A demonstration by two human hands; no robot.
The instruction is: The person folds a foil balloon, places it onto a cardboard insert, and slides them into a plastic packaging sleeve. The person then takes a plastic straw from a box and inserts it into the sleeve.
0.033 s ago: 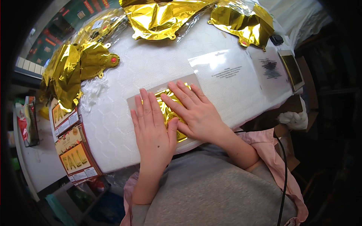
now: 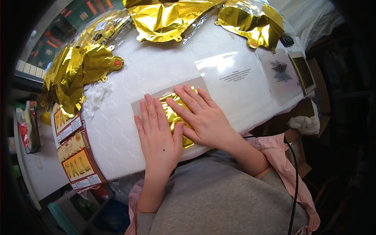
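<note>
Flat on the white table lies a grey card, with a folded gold foil balloon spread over it. My left hand presses on the balloon's left side, fingers straight and pointing away from me. On its right side rests my right hand, palm down with the fingers spread. The thumbs come close together near the balloon's middle. Both hands are open and grip nothing. They cover much of the foil and card, so the balloon's shape is hidden.
Gold foil balloons lie at the far left, far middle and far right. White ribbon sits at left, above stacked printed packages. Clear plastic bags lie at right, beside a dark-framed flat object.
</note>
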